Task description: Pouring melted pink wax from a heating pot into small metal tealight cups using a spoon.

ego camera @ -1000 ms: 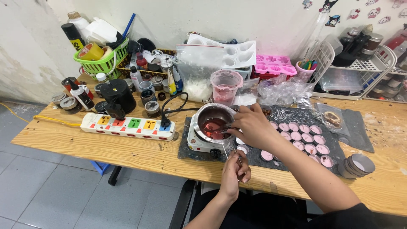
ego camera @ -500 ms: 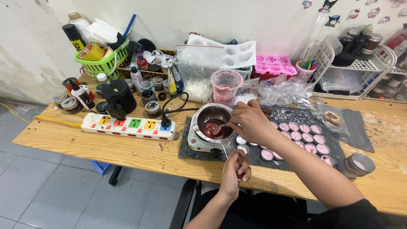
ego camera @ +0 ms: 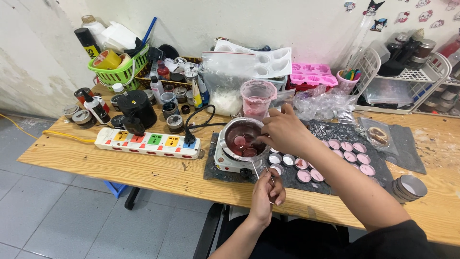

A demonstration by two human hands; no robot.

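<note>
My right hand (ego camera: 285, 129) is over the right rim of a steel pot (ego camera: 242, 139) of red liquid and grips a thin stirring tool dipped into it. The pot sits on a small white hot plate (ego camera: 225, 162). My left hand (ego camera: 269, 189) is at the table's near edge, pinching a thin metal wick pin (ego camera: 258, 171). Several small round cups (ego camera: 347, 153), some filled pink and some white, lie on a dark mat (ego camera: 335, 132) right of the pot.
A white power strip (ego camera: 148, 143) with coloured sockets lies left of the hot plate. Behind stand a black kettle (ego camera: 136, 106), jars, a green basket (ego camera: 117, 69), a bag of white flakes (ego camera: 225, 81), a pink-stained cup (ego camera: 256, 98), pink moulds (ego camera: 311, 74) and a white rack (ego camera: 407, 81). Stacked tins (ego camera: 407, 188) sit right.
My right hand has shifted slightly back over the pot while moving the tool in the red liquid. The view has shifted a little. My left hand has stayed put.
</note>
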